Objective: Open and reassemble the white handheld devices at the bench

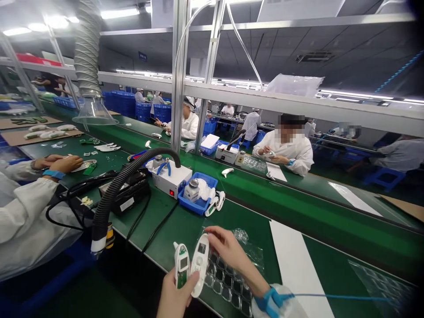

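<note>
In my left hand (179,291) is a white housing half (182,263) with a green circuit board and a small dark screen, its narrow tip pointing up. Close beside it on the right stands a white oval cover (200,267) with a square window. The left thumb presses on the lower part of this cover, and my right hand (227,247) pinches its top end. A blue wrist strap (271,300) is on the right wrist. Under the right hand, a clear plastic tray (228,282) with several pockets lies on the green bench.
Ahead are a blue bin (198,194) with a bottle, a white box (172,179) with pliers, and white housings (216,203). A black hose (132,163) arches at left. White paper (298,265) lies right. A co-worker's hands (66,164) are at left; another person (285,145) sits across the green belt.
</note>
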The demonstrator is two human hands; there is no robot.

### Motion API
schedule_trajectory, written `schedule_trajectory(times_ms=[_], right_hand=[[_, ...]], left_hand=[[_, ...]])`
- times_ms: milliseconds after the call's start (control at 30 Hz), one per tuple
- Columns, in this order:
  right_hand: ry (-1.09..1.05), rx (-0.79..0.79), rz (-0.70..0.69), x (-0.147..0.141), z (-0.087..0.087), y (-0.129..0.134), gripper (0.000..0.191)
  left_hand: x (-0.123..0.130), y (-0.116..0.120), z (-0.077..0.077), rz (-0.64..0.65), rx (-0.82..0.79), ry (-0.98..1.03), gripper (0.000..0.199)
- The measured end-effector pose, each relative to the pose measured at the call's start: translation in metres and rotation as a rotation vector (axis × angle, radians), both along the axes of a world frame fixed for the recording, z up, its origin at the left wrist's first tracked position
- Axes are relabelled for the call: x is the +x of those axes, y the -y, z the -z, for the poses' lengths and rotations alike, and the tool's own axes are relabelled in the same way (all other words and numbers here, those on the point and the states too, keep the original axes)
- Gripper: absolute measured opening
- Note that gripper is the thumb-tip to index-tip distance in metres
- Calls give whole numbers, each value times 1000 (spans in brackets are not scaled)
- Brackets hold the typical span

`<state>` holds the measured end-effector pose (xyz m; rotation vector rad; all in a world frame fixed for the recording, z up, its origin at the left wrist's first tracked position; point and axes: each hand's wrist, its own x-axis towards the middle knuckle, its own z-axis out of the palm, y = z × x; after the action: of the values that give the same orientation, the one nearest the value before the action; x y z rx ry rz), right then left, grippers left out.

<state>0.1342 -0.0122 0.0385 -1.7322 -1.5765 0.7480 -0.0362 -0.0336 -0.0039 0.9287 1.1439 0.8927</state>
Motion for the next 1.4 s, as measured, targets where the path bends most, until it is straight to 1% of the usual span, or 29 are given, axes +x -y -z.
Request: schedule_trajectory(times_ms=[67, 167, 267, 333, 400, 500, 667, 767, 867, 967, 1100, 1167, 1267, 1400], right_hand=[[109, 52, 83, 8, 10, -17, 20], [206, 53, 174, 17, 29, -34, 14], [259, 42, 219, 14, 43, -37, 13], [275, 47, 236, 10, 46, -33, 13], [288, 76, 234, 4, 44, -26, 14], [304, 152, 196, -3, 35, -18, 18], [220, 239, 201, -8, 8, -8, 25], [66, 187, 121, -13, -8, 0, 26], [-99, 92, 8, -20, -16, 9, 22], [-120, 63, -6, -24, -15, 13, 20], [-85, 62, 28, -23, -10, 14, 19], [-102, 50, 61, -22, -8, 14, 19], [-182, 37, 108, -24, -1, 18, 21], [-379, 34, 117, -30, 15, 24, 20]], left_hand=[[-10, -4, 3, -41, 0, -4, 48], [-21, -9, 10, -59, -1, -7, 47], [-26, -10, 16, -52, -16, -16, 47], [-26, -9, 17, -75, -5, -19, 47], [-24, -8, 16, -102, 16, -16, 47], [-22, -6, 11, -109, 30, -10, 48], [-23, -4, 1, -98, -3, 12, 48], [-22, -3, 0, -65, 5, 6, 48], [-18, -1, 1, -27, 31, -16, 48], [-12, 1, 0, 2, 38, -39, 48], [-7, 4, -4, 9, 38, -56, 47], [-6, 4, -6, 3, 38, -56, 46], [-4, 5, -6, -7, 28, -48, 45], [-2, 6, -2, -12, 38, -40, 46]])
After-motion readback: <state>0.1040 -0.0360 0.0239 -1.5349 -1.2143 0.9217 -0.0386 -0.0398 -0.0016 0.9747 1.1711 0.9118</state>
